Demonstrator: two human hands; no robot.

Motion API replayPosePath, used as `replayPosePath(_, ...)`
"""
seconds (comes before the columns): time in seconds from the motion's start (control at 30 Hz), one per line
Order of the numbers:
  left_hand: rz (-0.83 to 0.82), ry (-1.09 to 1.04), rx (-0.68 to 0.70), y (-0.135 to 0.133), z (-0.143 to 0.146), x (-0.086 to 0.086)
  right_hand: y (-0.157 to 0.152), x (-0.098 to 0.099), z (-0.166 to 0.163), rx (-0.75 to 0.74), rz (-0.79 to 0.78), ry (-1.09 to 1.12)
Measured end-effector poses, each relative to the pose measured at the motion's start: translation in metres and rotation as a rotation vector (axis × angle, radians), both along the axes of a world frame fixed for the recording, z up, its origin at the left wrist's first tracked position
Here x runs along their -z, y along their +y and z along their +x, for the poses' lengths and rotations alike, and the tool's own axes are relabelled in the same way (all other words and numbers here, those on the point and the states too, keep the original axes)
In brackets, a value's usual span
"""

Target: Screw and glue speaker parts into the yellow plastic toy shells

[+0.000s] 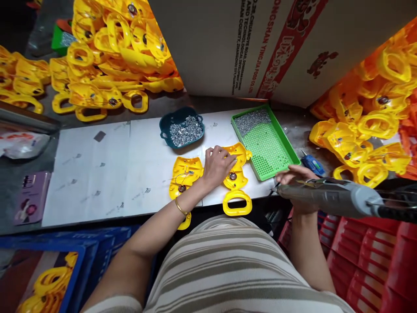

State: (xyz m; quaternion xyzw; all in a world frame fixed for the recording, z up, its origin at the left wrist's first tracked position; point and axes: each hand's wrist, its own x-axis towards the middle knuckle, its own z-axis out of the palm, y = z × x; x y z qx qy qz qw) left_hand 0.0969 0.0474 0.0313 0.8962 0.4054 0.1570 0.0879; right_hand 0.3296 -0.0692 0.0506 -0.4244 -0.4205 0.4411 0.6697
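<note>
My left hand (219,165), with a bangle at its wrist, bends its fingers over a yellow plastic shell (239,176). Its fingertips touch the inside of the shell, which has a round metallic part and a loop handle. Left of that hand lies a second yellow shell (182,171) with thin wires inside, partly covered by my forearm. Near the front corner of the green tray, my right hand (298,174) is around a grey electric screwdriver (332,198). The tool lies nearly level, tip pointing left, hiding part of the palm.
Small silvery screws fill part of a dark green basin (182,130) and the far end of a perforated green tray (260,139). A blue glue bottle (312,163) lies right of the tray. Yellow shells pile up on both sides. A large carton (234,48) stands behind.
</note>
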Motion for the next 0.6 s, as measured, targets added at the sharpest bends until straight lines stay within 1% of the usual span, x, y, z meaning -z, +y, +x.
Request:
replayPosePath(0.07,-0.017,0.015,-0.007,0.000,0.002,0.003,-0.013,0.000,0.000,0.008,0.061,-0.043)
replayPosePath(0.13,-0.030,0.011,-0.007,0.001,0.004,0.006,-0.023,-0.004,0.000,0.008,0.108,-0.066)
replayPosePath(0.27,-0.056,0.000,-0.017,0.001,0.007,0.007,-0.032,-0.017,-0.006,0.038,0.102,-0.111)
replayPosePath(0.33,-0.075,0.003,-0.025,0.001,0.007,0.006,-0.031,-0.019,-0.012,0.059,0.074,-0.182)
replayPosePath(0.43,-0.095,0.015,-0.030,0.002,0.008,0.006,-0.024,-0.019,-0.022,0.150,0.039,-0.252)
replayPosePath(0.5,-0.100,0.020,-0.029,0.002,0.008,0.006,-0.017,-0.020,-0.028,0.192,0.041,-0.248)
replayPosePath(0.6,-0.093,0.017,-0.027,0.002,0.009,0.007,-0.005,-0.029,-0.036,0.197,0.069,-0.174)
